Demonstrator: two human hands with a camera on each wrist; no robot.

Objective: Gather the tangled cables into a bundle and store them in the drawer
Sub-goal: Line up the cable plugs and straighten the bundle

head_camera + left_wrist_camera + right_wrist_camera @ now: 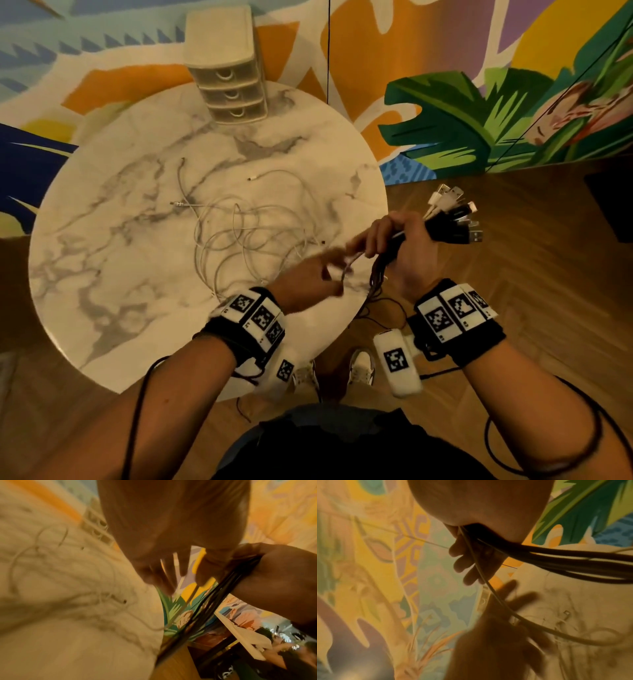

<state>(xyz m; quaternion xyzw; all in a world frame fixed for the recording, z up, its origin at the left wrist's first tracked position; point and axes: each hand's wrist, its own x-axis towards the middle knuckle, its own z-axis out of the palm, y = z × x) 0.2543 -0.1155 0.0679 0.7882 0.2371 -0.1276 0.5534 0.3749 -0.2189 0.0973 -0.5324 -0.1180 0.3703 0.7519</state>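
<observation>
My right hand (397, 240) grips a bundle of cables (448, 222) off the table's right edge, its black and white USB plugs fanning out to the right. The black strands (223, 595) hang from that fist (479, 507) toward the floor. A pale cable (488, 585) runs from the fist across my left hand (318, 274), which is motion-blurred just left of it, fingers (169, 574) spread and fairly straight. More white cables (246, 233) lie tangled on the round marble table (120, 240). The small beige drawer unit (226, 75) stands at the table's far edge, all three drawers closed.
A painted mural wall rises behind the table. Wooden floor lies to the right and below, where my shoes (359, 366) stand by the table's near edge. Black sensor leads trail from both wristbands.
</observation>
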